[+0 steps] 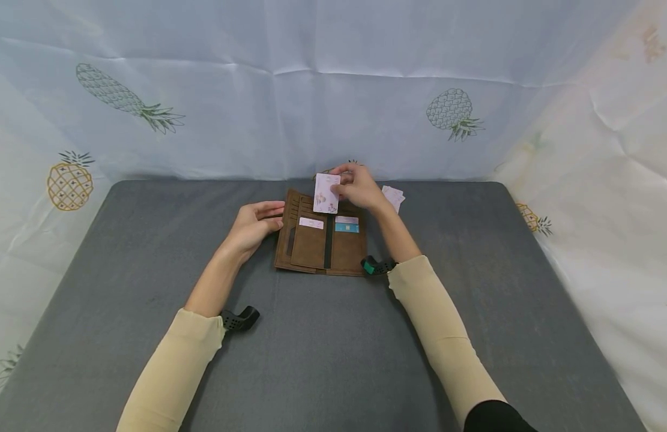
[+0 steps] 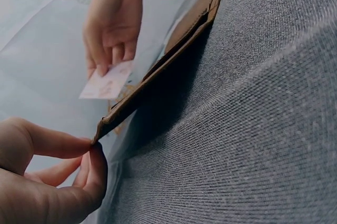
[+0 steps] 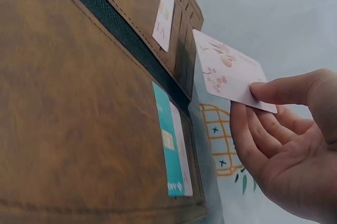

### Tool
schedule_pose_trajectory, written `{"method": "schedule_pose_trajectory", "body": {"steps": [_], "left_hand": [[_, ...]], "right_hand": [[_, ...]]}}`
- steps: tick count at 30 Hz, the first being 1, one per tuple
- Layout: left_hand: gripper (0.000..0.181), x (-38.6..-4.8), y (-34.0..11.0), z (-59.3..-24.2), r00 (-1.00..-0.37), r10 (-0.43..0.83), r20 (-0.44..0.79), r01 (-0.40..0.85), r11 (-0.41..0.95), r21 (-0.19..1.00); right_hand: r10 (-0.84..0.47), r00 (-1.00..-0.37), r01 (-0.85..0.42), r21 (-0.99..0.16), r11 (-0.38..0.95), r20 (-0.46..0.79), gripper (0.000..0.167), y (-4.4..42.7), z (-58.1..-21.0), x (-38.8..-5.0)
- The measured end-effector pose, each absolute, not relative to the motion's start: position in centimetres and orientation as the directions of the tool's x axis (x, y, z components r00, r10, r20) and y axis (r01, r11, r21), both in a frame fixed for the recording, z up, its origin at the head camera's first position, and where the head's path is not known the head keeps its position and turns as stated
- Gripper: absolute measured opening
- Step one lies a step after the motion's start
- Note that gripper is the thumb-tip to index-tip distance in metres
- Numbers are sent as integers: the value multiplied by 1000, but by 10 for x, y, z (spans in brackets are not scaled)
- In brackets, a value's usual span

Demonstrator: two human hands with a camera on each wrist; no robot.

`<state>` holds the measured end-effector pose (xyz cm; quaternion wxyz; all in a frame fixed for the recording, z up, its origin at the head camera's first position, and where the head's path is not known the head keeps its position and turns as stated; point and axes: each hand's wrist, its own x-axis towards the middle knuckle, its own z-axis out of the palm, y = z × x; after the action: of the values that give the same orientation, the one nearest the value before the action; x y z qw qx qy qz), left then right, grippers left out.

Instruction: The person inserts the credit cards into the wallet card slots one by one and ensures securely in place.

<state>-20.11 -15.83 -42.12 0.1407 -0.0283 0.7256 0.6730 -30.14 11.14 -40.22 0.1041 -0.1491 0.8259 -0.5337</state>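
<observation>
A brown wallet [image 1: 308,249] lies spread open on the grey table, with card slots on both halves. My left hand [image 1: 250,227] pinches its left edge between thumb and fingers; the left wrist view shows that edge raised off the cloth. Above the wallet's upper part, my right hand [image 1: 359,187] holds a pale pink floral card [image 3: 226,71] between thumb and fingers. One pink card [image 3: 164,16] sits in a slot of the left half. On the right half, a blue card [image 3: 167,145] and another pink card [image 3: 181,150] stick out of their slots.
More pink cards [image 1: 394,197] lie at the table's back edge, partly behind my right wrist. The grey table [image 1: 322,360] ends at a white curtain [image 1: 311,120] printed with pineapples. Each wrist wears a dark camera mount [image 1: 240,318].
</observation>
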Motion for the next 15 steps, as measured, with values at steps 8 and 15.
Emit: {"method": "schedule_pose_trajectory", "body": {"steps": [8,15], "left_hand": [[56,-202,-158,-421,-962,141,-233,-223,85,971],[56,-202,-158,-421,-962,139,-237,-226,87,970]], "right_hand": [[-399,-916,-124,-917,378,-41,37,99,-403,-299],[-434,-900,-169,-902,396,-22,35,91,-408,-299]]}}
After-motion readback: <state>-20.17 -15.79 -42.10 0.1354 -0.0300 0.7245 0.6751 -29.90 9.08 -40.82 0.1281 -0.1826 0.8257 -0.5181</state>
